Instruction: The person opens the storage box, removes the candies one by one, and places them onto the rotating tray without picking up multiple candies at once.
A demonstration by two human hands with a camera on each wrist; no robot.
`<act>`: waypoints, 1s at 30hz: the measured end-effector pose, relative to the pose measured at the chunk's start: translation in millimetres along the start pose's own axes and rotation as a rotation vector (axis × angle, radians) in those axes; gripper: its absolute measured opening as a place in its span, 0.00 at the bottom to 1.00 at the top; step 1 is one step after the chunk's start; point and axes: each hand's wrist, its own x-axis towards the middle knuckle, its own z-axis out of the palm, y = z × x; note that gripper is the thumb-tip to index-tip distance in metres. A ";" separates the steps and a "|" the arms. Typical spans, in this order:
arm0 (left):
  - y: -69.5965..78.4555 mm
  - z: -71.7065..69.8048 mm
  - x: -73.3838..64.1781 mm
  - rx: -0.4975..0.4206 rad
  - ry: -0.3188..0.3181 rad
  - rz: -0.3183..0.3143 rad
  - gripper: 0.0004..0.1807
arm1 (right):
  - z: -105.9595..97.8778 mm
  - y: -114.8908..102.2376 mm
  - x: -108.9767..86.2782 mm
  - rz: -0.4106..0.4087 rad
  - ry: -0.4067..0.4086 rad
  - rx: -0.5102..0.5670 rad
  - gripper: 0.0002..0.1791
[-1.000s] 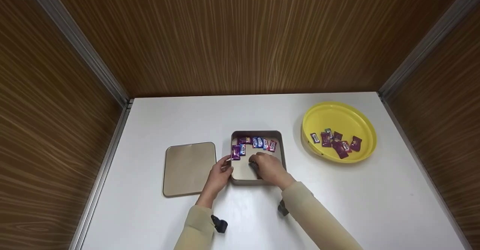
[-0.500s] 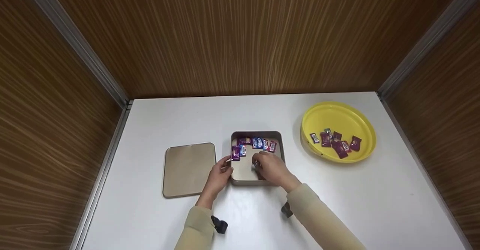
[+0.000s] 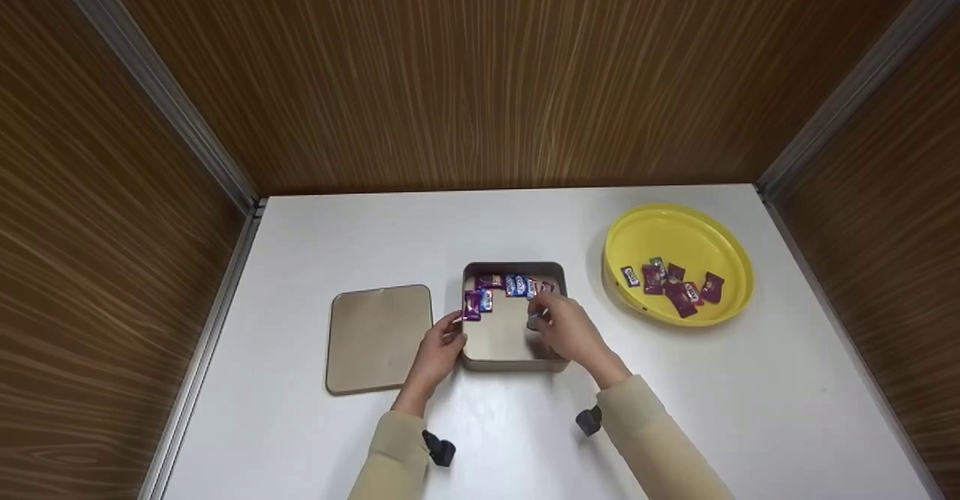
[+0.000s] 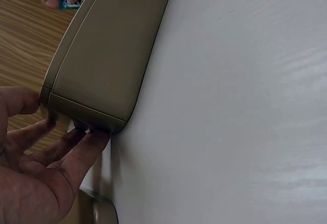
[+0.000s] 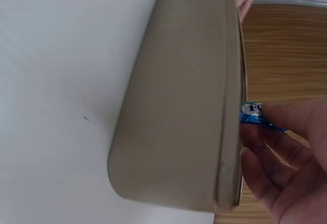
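Note:
A square tan tin box point(image 3: 501, 335) stands between the hands with several wrapped candies inside, along its far and left walls. My left hand point(image 3: 437, 351) holds the box at its left side; in the left wrist view its fingertips point(image 4: 97, 140) lie against the wall near the front corner. My right hand point(image 3: 568, 327) pinches a small candy in a blue wrapper point(image 5: 253, 113), over the right part of the box. Purple candies point(image 3: 472, 306) and blue candies point(image 3: 515, 285) show inside; a red one point(image 3: 547, 287) is partly hidden by the right hand.
Left of the box lies a flat tan lid point(image 3: 380, 340). A round yellow tray point(image 3: 675, 234) stands at the right with several purple and other small candies in it. Wood-grain panels point(image 3: 480, 80) enclose the white table point(image 3: 360, 238) at the back and sides.
My right hand has moved right within the box with the candy, from near its middle toward the right wall. My left hand stays at the box's left side.

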 end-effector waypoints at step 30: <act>1.3 2.4 0.3 -0.003 0.016 -0.042 0.27 | -92.7 94.3 -31.6 0.346 0.376 0.062 0.08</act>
